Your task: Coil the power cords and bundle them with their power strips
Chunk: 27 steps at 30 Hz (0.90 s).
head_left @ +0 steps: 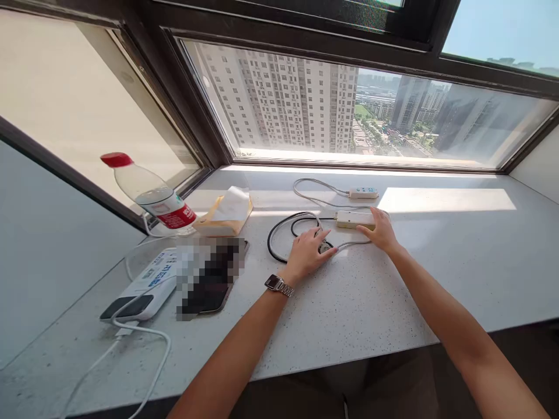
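My right hand (383, 231) is at the right end of a white power strip (353, 219), with thumb and fingers on either side of it. A black cord (271, 238) leaves the strip's left end and loops across the countertop. My left hand (305, 251), with a watch (274, 283) at the wrist, lies over the coiled cords. Its thumb and forefinger are spread apart around a greyish plug (325, 248), partly hidden by the hand. Behind, a second, smaller white power strip (364, 192) rests with its grey cord (301, 185) curving left.
On the left are a bottle with a red cap (151, 192), a tissue pack (227, 215), a white power bank (146, 288) with white cables (163, 337), and a partly blurred phone (213, 285). The speckled countertop (314, 331) ends at a front edge; windows stand behind.
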Each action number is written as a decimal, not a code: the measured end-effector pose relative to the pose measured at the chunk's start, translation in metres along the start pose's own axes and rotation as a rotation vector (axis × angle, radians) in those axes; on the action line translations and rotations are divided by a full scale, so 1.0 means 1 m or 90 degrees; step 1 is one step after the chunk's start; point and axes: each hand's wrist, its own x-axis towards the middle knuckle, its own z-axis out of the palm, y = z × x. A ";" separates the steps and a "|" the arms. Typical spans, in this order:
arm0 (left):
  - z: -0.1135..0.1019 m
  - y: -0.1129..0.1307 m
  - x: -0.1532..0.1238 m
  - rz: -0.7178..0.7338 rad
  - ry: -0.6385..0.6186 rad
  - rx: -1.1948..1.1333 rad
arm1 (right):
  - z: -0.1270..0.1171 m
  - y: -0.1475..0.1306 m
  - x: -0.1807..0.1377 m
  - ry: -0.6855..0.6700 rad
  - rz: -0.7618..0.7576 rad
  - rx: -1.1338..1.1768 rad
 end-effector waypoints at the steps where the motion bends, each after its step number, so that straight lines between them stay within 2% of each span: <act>1: 0.005 0.001 0.002 0.003 -0.005 0.007 | 0.009 0.002 0.001 -0.013 0.006 -0.039; 4: 0.007 0.001 0.001 0.063 -0.023 -0.025 | 0.022 0.013 -0.003 0.003 -0.003 -0.111; 8: 0.001 0.005 -0.007 0.160 -0.046 -0.102 | 0.013 0.038 -0.012 0.034 -0.030 -0.111; 11: -0.002 0.012 -0.010 0.113 -0.008 -0.064 | 0.006 0.057 -0.013 0.052 -0.021 -0.101; 14: -0.007 0.013 -0.010 0.052 0.004 -0.008 | 0.007 0.065 -0.011 0.107 0.030 -0.099; 17: -0.012 0.008 -0.009 0.039 -0.027 0.005 | 0.009 0.053 -0.015 0.170 0.057 -0.103; 19: -0.013 0.005 -0.009 0.017 -0.034 -0.002 | 0.011 0.037 -0.022 0.191 0.013 -0.088; 21: -0.010 0.004 -0.009 -0.001 -0.011 -0.018 | 0.012 0.016 -0.031 0.156 -0.083 -0.039; 24: -0.003 0.005 -0.008 0.016 0.063 -0.075 | 0.018 -0.012 -0.045 0.026 -0.226 0.043; 27: 0.002 0.005 -0.008 0.054 0.114 -0.160 | 0.024 -0.028 -0.051 -0.068 -0.257 0.050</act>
